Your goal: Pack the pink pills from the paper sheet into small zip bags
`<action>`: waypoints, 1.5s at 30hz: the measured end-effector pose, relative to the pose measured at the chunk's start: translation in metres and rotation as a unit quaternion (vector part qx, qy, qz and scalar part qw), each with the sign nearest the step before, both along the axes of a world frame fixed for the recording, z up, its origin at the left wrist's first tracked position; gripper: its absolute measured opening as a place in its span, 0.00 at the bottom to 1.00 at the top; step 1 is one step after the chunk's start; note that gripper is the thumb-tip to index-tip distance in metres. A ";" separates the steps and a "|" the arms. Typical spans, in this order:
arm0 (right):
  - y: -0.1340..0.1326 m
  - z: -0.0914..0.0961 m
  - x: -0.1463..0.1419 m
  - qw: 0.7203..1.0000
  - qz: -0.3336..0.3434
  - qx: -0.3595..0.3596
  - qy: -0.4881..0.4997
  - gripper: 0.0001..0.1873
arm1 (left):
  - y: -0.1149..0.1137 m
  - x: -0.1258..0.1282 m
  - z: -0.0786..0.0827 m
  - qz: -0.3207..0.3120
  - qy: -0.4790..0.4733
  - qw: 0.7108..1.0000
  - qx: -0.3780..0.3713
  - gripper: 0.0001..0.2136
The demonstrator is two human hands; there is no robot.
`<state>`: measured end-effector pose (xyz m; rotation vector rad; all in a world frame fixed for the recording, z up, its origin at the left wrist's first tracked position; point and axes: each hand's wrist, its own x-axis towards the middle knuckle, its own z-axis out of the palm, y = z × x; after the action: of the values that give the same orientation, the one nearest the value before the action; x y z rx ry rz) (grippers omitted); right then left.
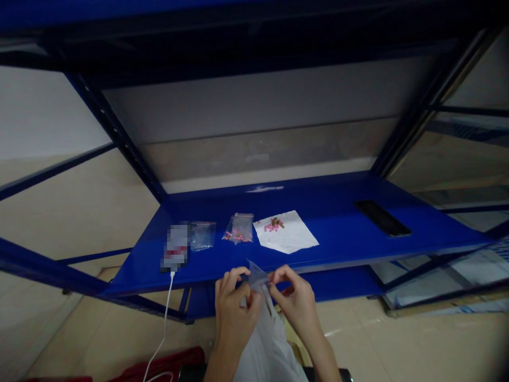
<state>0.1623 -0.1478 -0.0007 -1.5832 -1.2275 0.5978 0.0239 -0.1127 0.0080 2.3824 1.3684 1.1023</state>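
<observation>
Between my two hands, just in front of the blue shelf's near edge, is a small clear plastic bag (258,277). My left hand (234,305) pinches its left side, and my right hand (295,297) grips the right side near the top. On the shelf beyond lies a white sheet of paper (294,237) bearing a small heap of pink and brownish beads (273,225). Left of the paper, a clear zip bag (243,225) holds similar pink pieces. Another clear bag (203,236), seemingly with nothing inside, lies farther left.
A phone-like device (177,246), partly pixelated, sits at the shelf's left with a white cable (166,313) hanging down. A black phone (382,217) lies at the right. Blue posts (115,132) frame the shelf (334,199), and another blue board stretches overhead.
</observation>
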 end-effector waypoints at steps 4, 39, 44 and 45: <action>0.010 0.010 0.006 0.995 0.076 0.048 -0.042 0.10 | 0.014 0.010 0.010 -0.004 -0.014 1.000 0.016 0.11; 0.101 -0.017 0.071 0.989 -0.003 0.064 -0.130 0.11 | 0.099 0.010 -0.032 -0.070 0.051 0.995 0.045 0.21; 0.106 -0.029 0.076 0.969 -0.118 0.002 -0.216 0.13 | 0.103 0.012 -0.039 -0.078 0.034 0.996 0.041 0.19; 0.107 -0.031 0.075 0.967 -0.127 -0.005 -0.222 0.13 | 0.103 0.012 -0.039 -0.084 0.031 0.995 0.039 0.18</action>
<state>0.2375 -0.0412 -0.0318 -1.9105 -1.3092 0.0834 0.0361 -0.0101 -0.0312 2.5539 1.1372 1.0628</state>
